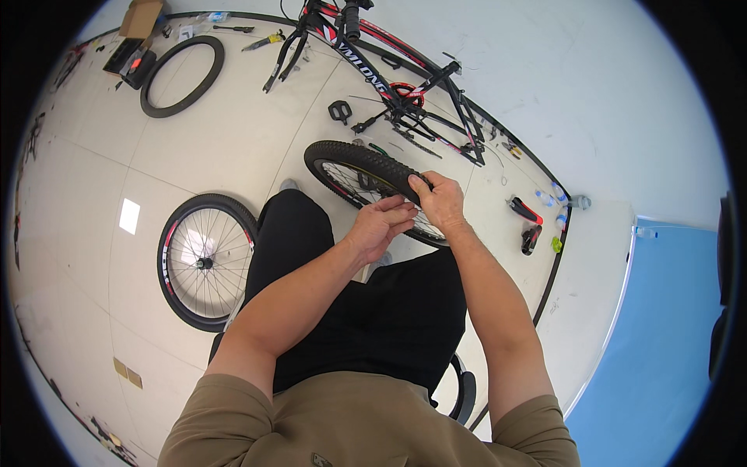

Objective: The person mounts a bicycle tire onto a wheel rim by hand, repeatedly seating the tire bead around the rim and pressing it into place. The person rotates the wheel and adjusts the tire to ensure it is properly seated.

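Note:
A bicycle wheel (352,161) with a knobby black tyre and a red-marked rim is held tilted in front of my knees. My right hand (440,201) is closed around its near right part, thumb lying on the tyre. My left hand (380,227) is at the inner side of the rim, beside the right fingers. Its fingers are drawn together by the spokes, and what they pinch, if anything, is too small to make out.
A second wheel (165,257) lies on the floor to my left. A loose tyre (145,93) is at the far left, near an open cardboard box (142,19). Ahead stands a black and red bicycle frame (366,68). A pedal (340,111), a saddle (526,210) and bottles (545,198) lie about.

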The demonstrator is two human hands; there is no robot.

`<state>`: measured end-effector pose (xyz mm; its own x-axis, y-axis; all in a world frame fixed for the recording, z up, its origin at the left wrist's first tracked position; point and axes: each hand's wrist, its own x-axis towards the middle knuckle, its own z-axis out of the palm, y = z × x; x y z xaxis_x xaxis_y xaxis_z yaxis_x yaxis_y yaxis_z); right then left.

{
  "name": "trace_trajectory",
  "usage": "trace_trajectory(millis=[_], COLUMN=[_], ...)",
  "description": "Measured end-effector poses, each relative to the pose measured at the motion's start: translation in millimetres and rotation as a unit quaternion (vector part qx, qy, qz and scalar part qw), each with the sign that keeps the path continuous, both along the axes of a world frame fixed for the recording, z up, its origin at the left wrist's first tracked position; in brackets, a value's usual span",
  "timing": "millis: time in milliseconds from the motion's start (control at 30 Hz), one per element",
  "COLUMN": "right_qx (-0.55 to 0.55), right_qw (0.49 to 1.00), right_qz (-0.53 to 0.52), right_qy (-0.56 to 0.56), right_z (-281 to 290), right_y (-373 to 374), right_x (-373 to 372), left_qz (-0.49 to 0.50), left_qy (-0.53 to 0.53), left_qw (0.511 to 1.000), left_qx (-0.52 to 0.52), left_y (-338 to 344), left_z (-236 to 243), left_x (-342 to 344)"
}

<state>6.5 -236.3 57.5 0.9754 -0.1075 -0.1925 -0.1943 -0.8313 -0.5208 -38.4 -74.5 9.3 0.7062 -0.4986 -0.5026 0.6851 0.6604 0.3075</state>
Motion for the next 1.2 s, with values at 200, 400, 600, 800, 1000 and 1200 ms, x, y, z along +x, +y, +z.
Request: trace_trajectory(millis=[200,400,600,800,1000,1200], right_qx=[-0.003,-0.003,0.025,0.065,0.047,0.057], right_qw=[1.000,1.000,0.999,0.995,0.997,0.996], right_qz=[0.002,0.010,0.013,0.023,0.027,0.029], right_qy=[-0.008,-0.018,-0.031,-0.066,-0.060,-0.067], right_z=[-3,-3,-15,-31,-17,-23], right_y=[-5,-3,-15,-18,-9,-19], right_x=[-2,0,1,0,0,4], left_qz=[-0.010,0.045,0.039,0.005,-0.004,-0.007], left_qy=[0.002,0.030,0.000,0.029,0.026,0.028], left_qw=[1.000,0.996,0.999,0.999,0.999,0.998], left_qx=[0.027,0.074,0.031,-0.027,-0.036,-0.060], left_y=[-1,-2,-3,-7,-5,-9], left_z=[7,2,9,-2,3,-2], left_x=[2,6,5,0,3,4])
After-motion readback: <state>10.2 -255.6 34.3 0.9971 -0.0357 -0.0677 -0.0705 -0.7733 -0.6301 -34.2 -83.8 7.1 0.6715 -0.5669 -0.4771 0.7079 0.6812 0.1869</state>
